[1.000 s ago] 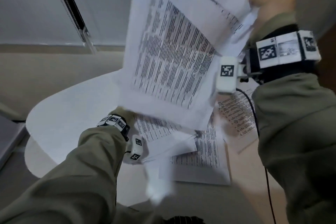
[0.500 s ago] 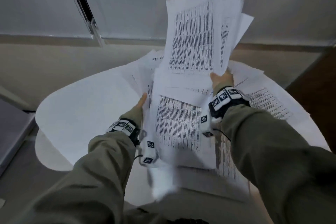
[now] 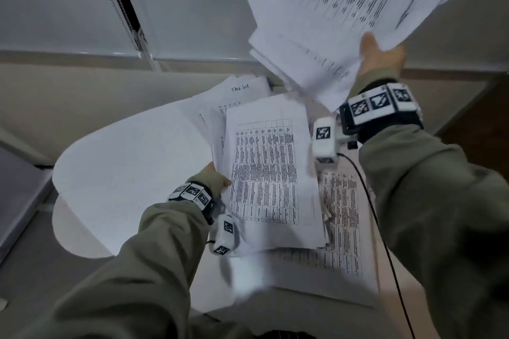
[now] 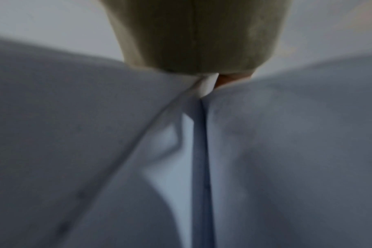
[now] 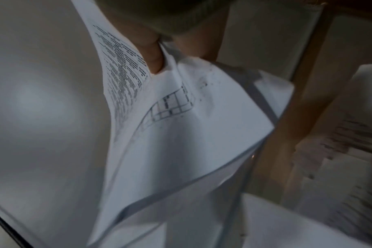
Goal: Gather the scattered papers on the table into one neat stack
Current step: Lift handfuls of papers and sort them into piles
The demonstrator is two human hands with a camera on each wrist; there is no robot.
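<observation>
Nearest, two olive sleeves (image 3: 154, 264) reach forward from the bottom edge, each wrist strapped with a band of black-and-white markers and a small white camera block.

Printed sheets (image 3: 341, 228) lie flat on the near right part of the white table (image 3: 124, 173), partly under the held pile, their tables of text facing up. A black cable (image 3: 377, 217) runs from the right wrist over them.

Left hand (image 3: 216, 177): at the left edge of a loose pile of papers (image 3: 267, 170), thumb on top of the sheets and the fingers hidden beneath, so it grips the pile's edge. Top sheet carries a ruled grid of dense print. Pile sits tilted, fanned at its far end, where a sheet with a short handwritten note (image 3: 240, 88) sticks out. Left wrist view shows only blurred pale paper (image 4: 287, 151) folding in toward the cuff; fingers not readable there.

Right hand (image 3: 381, 56): raised well above the table, up and to the right, pinching a second bundle of sheets (image 3: 344, 5) by its lower corner. Bundle splays upward and out of view, motion-blurred. Right wrist view confirms it: thumb (image 5: 153, 50) pressed on crumpled printed paper (image 5: 181, 125), sheets hanging curved below.

Farthest: beige wall band, pale window blinds (image 3: 55, 0) with a dark vertical gap and bead chain (image 3: 121, 0). Brown wood at far right (image 3: 484, 118).
</observation>
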